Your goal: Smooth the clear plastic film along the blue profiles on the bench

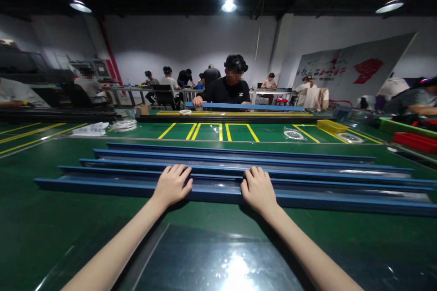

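Several long blue channel profiles [218, 194] lie side by side across the table in front of me. My left hand [172, 185] is laid over the nearest one, left of its middle, with fingers curled over its far edge and the thumb pointing right. Farther along the same profile, my right hand [258, 188] grips it in a like way, fingertips bent over the far wall. Both undersides of the hands are hidden. Behind the nearest profile, other blue channels [239, 157] lie roughly parallel, open side up.
Close to me lies a clear glossy sheet [211, 261] on the green table [27, 227]. Beyond are coiled white rings [124, 125], a yellow tray [330, 126] and a red bin [414, 142]. Across the table, a co-worker [227, 88] holds a blue strip [246, 106].
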